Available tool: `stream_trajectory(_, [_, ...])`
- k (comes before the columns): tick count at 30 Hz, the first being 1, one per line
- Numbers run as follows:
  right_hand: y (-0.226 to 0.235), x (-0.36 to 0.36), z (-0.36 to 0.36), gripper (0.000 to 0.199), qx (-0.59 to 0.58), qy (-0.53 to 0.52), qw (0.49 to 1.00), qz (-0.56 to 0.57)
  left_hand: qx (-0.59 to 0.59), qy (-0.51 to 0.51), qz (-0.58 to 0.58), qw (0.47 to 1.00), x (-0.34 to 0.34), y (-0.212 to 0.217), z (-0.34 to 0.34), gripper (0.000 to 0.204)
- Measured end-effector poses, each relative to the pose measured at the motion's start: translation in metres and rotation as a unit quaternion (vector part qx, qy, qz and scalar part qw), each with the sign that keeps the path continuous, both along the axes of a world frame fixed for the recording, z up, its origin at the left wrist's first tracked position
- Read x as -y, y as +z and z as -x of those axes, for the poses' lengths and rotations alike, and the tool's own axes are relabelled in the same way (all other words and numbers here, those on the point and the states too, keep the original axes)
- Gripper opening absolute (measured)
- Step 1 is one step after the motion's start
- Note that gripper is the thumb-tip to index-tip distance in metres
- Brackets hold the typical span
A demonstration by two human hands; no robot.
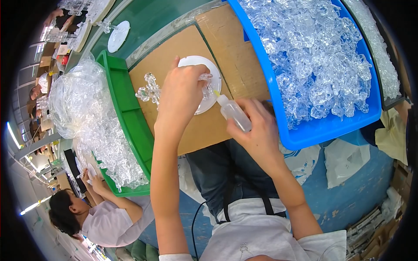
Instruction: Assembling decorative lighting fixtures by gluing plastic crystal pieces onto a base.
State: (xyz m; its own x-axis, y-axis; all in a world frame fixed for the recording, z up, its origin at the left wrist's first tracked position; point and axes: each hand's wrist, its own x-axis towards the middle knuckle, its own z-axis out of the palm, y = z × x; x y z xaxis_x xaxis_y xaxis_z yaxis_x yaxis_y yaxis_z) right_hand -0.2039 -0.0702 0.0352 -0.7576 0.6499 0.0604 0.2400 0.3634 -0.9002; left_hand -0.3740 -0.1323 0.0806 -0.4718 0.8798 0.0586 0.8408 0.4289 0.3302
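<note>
the round white disc (191,61) lies on brown cardboard (196,137). above it, the left hand (185,85) pinches a small clear plastic piece (206,80). by the disc's right edge, the right hand (259,122) is wrapped round a translucent white squeeze bottle (235,112), its yellow tip near the piece; whether they touch, i cannot tell. left of the disc is a clear knobbly plastic branch (150,89); farther left, a green plastic bin (126,111); right of it, a blue plastic bin (271,85).
</note>
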Motion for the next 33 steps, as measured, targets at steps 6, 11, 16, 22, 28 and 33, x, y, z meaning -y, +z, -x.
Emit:
stream_trajectory(6, [0.002,0.002,-0.007,0.031,0.018,0.003,1.000,0.018,-0.012,-0.001,0.013,1.000,-0.003,0.000,-0.002,0.014])
stream_trajectory(11, [0.003,0.003,-0.010,0.031,0.017,-0.003,1.000,0.012,-0.005,0.020,0.026,0.999,-0.006,0.002,-0.004,0.014])
stream_trajectory(16, [0.007,0.007,-0.016,0.032,0.025,-0.008,0.999,0.020,-0.039,0.023,0.051,0.998,-0.008,0.000,-0.006,0.018])
stream_trajectory(22, [0.008,0.018,-0.026,0.035,-0.012,-0.017,0.997,0.075,-0.102,0.012,0.005,0.995,0.002,0.004,-0.019,0.025])
stream_trajectory(28, [0.012,0.022,-0.030,0.035,0.003,0.026,0.999,0.041,-0.097,0.154,-0.236,0.955,0.061,-0.004,-0.078,0.031])
stream_trajectory(33, [0.013,0.027,-0.017,0.031,0.020,0.056,0.998,-0.007,-0.089,0.228,-0.244,0.938,0.079,-0.034,-0.067,0.039])
